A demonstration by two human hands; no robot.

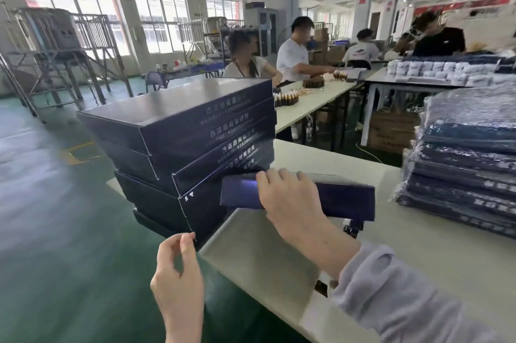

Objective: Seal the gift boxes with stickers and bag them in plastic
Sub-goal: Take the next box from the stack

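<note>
A dark blue gift box [343, 197] stands tilted on its edge on the white table [435, 256], its grey underside [259, 247] turned toward me. My right hand [290, 197] grips the box's upper edge with the fingers curled over it. My left hand [178, 273] hovers by the table's near left corner with thumb and forefinger pinched together; whether a sticker is between them is too small to tell. A stack of several unbagged blue gift boxes [178, 130] rises just left of the held box.
A pile of gift boxes in plastic bags [463, 158] lies at the right of the table. Several people work at long tables [312, 102] behind. Green floor [55, 203] lies to the left, with metal frames [64, 58] by the windows.
</note>
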